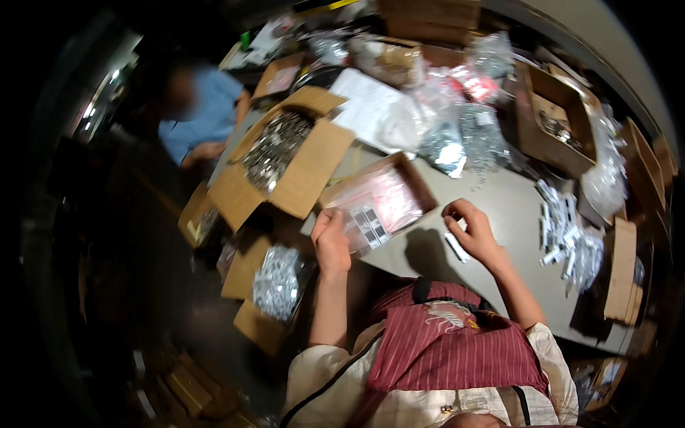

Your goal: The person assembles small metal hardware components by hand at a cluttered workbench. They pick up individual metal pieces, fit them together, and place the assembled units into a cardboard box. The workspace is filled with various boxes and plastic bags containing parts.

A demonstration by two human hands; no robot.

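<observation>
My left hand (331, 242) pinches the edge of a clear plastic bag (367, 225) with a black-and-white printed panel, raised over the table's near edge. Just behind it is an open cardboard box (426, 187) holding flat clear bags with pink-red marks (394, 198). My right hand (472, 232) hovers over the table to the right, its fingers curled and the thumb a little apart. A small white-and-black strip (457, 247) shows beside that thumb; whether they touch is unclear.
Left of the table stands an open carton of small metal parts (277, 146); below it, another box holds bagged parts (277, 284). White-and-dark pieces (560, 225) lie at right. Parts bags (464, 139) and a wooden-looking box (553, 121) sit farther back. A person in blue (203, 107) is at far left.
</observation>
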